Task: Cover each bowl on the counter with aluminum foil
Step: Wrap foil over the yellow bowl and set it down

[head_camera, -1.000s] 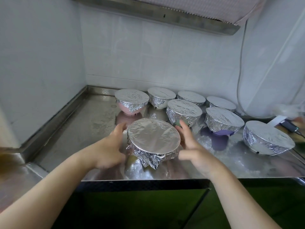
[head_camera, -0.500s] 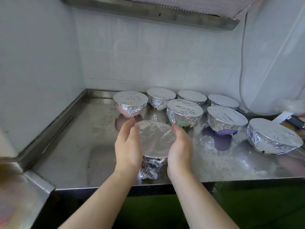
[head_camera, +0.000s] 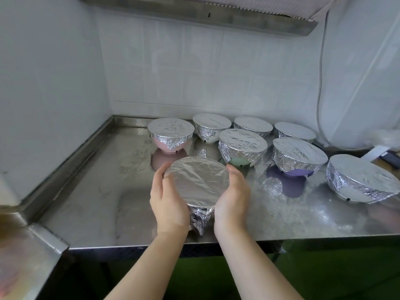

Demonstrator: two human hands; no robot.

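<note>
Both hands, the left hand [head_camera: 167, 197] and right hand [head_camera: 232, 194], cup the foil-covered bowl [head_camera: 197, 185] near the counter's [head_camera: 97, 191] front edge, where firm, even pressing around the rim should seal the foil without tearing it.

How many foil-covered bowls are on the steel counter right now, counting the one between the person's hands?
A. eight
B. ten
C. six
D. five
A: seven covered bowls stand behind and to the right, from the pink bowl to the big bowl at far right, plus the near bowl held between the left hand and right hand.
</note>
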